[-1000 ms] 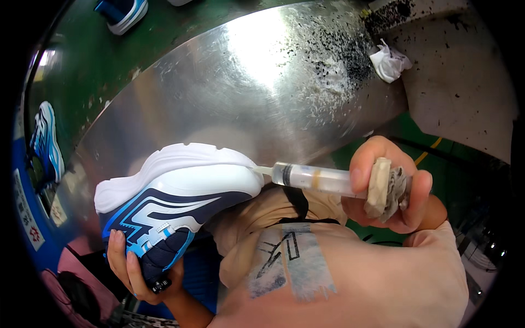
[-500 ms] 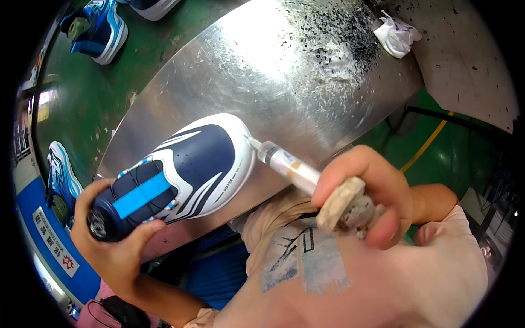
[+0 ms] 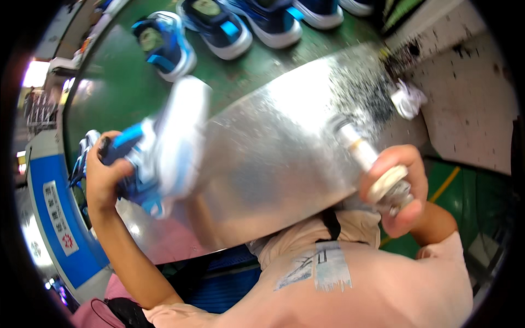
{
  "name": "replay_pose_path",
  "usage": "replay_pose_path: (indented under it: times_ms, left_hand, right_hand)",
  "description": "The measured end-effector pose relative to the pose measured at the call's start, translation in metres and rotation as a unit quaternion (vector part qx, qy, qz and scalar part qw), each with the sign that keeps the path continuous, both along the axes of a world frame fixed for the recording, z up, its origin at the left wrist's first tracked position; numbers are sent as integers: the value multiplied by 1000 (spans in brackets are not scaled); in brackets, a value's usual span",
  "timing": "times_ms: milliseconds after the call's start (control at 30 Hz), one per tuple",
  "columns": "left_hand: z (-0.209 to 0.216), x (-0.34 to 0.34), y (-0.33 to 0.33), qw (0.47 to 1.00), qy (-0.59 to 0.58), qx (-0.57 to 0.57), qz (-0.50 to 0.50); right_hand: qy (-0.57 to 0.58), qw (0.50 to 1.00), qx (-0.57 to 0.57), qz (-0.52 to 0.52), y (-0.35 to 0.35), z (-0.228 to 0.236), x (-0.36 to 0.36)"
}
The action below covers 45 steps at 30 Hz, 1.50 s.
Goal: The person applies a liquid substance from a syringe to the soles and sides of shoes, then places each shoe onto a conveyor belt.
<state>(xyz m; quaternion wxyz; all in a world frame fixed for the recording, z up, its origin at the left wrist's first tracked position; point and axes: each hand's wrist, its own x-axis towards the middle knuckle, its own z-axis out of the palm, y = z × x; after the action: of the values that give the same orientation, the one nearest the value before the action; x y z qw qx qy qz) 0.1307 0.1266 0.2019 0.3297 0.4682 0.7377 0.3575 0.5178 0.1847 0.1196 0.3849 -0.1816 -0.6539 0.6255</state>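
Observation:
My left hand (image 3: 104, 177) grips a blue and white sneaker (image 3: 176, 145) by its collar. The shoe is tilted on edge above the metal sheet (image 3: 262, 180), its white sole side smeared by motion. Out to the right, my right hand (image 3: 402, 183) is closed around a syringe (image 3: 361, 150) with a clear barrel. The syringe's tip points up and left over the sheet, apart from the shoe, and is blurred. A pale, lumpy wrapping (image 3: 388, 183) covers the plunger end under my fingers.
Several blue sneakers (image 3: 219, 30) stand in a row along the far side of the green table (image 3: 104, 82). Black and white crumbs (image 3: 361, 90) cover the sheet's far right, beside a crumpled white tissue (image 3: 408, 101). A speckled panel (image 3: 465, 104) rises at the right.
My left hand has lifted the sneaker off the sheet and turned it on its side. The syringe has come away from the toe, moving right. The view has shifted, showing more shoes.

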Motion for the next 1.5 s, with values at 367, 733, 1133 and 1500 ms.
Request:
replay_pose_path:
  times_ms: [367, 733, 1133, 1500]
  left_hand:
    - [-70, -74, 119, 939, 229, 89, 239]
    - [-98, -158, -104, 662, 528, 160, 507]
    - [-121, -144, -103, 853, 85, 242, 456]
    - [-139, 144, -106, 916, 9, 225, 332]
  right_hand:
    - [-220, 918, 240, -227, -5, -81, 41]
    - [-229, 897, 343, -162, 9, -63, 56]
    - [-213, 937, 231, -153, 32, -93, 27]
    - [-251, 948, 92, -172, 38, -87, 14]
